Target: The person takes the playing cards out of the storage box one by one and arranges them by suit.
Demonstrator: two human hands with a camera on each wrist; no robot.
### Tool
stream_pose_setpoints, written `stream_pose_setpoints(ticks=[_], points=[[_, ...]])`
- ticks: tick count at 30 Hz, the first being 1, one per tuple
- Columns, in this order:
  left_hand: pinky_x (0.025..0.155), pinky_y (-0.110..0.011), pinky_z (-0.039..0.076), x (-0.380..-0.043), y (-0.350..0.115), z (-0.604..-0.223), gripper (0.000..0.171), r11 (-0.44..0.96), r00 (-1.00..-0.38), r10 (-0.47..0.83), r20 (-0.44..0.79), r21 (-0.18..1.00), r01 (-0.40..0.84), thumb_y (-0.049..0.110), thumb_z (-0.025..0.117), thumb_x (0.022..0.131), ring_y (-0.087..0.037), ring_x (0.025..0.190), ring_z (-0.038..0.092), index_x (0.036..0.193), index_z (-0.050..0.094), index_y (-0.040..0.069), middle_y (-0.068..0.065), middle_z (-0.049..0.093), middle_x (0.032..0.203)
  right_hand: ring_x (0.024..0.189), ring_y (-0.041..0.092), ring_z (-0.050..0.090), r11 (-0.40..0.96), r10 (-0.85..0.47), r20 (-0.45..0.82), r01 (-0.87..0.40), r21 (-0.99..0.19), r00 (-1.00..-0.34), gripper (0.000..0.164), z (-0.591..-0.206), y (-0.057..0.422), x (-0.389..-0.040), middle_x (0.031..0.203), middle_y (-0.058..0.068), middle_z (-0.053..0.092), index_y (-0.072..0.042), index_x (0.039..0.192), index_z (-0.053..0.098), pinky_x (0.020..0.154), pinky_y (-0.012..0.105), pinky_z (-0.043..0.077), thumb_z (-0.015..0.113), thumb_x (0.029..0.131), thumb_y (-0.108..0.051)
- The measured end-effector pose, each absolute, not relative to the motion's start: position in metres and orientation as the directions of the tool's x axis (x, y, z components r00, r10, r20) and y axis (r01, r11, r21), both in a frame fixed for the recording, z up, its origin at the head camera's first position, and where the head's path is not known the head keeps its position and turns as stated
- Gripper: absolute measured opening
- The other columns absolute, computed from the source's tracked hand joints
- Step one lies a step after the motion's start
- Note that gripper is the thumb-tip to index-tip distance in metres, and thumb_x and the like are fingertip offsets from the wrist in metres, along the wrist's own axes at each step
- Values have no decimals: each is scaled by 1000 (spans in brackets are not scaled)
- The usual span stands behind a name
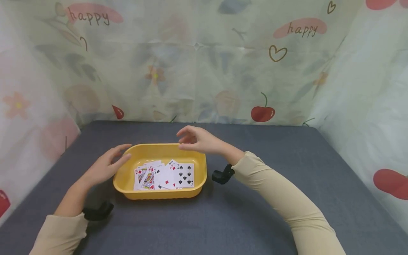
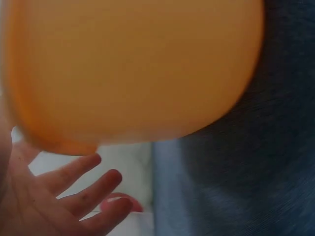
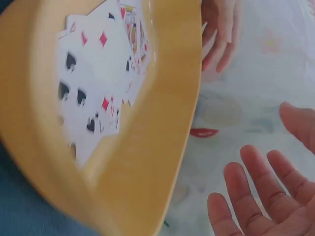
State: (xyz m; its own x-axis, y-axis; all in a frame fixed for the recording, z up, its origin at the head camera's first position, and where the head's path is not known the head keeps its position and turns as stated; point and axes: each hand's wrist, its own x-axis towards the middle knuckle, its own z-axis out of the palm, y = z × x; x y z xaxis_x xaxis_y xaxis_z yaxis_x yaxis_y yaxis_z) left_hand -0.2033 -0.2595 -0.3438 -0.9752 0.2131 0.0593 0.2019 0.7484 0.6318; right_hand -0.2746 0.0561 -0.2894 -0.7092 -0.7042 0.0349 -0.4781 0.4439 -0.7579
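A yellow plastic tub (image 1: 159, 194) stands on the dark cloth, with a loose, overlapping pile of playing cards (image 1: 164, 177) lying inside. The seven of spades (image 1: 186, 175) faces up at the pile's right side; court cards (image 1: 148, 179) show at its left. My left hand (image 1: 103, 166) is at the tub's left end, fingers loosely spread near the rim; whether it touches cannot be told. Above the back right rim hovers my right hand (image 1: 199, 140), its fingers relaxed around nothing. In the right wrist view that hand (image 3: 270, 201) appears beside the tub wall (image 3: 170, 123), apart from it.
A dark grey cloth (image 1: 271, 212) covers the table. Patterned fabric (image 1: 197, 81) hangs behind and along both sides of it. Each wrist wears a black camera, one at the left wrist (image 1: 98, 211) and one at the right wrist (image 1: 223, 174).
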Motion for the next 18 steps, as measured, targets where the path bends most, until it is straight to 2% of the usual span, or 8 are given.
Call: stream_pose_setpoints(ticks=[6, 12, 18], points=[[91, -55, 43, -208, -259, -359, 54, 717, -979, 178, 96, 669, 196, 36, 42, 99, -43, 118, 48, 142, 34, 5, -26, 39, 140, 109, 20, 61, 465, -719, -18, -461, -756, -695, 37, -296, 33, -280, 117, 11, 63, -7, 121, 53, 91, 27, 49, 64, 88, -18], [102, -61, 31, -208, -260, -367, 59, 678, -987, 155, 45, 721, 139, 42, 39, 99, -44, 130, 35, 144, 31, 6, -27, 31, 146, 110, 19, 58, 522, -715, -123, -408, -749, -688, 39, -303, 15, -285, 117, 8, 62, -5, 122, 54, 92, 26, 48, 66, 87, -18], [104, -59, 28, -207, -256, -367, 61, 653, -988, 155, 1, 751, 103, 42, 38, 99, -42, 132, 32, 145, 28, 3, -28, 27, 148, 107, 21, 59, 620, -693, -283, -347, -704, -663, 45, -311, 7, -290, 116, 12, 63, -2, 125, 53, 89, 26, 47, 68, 85, -14]])
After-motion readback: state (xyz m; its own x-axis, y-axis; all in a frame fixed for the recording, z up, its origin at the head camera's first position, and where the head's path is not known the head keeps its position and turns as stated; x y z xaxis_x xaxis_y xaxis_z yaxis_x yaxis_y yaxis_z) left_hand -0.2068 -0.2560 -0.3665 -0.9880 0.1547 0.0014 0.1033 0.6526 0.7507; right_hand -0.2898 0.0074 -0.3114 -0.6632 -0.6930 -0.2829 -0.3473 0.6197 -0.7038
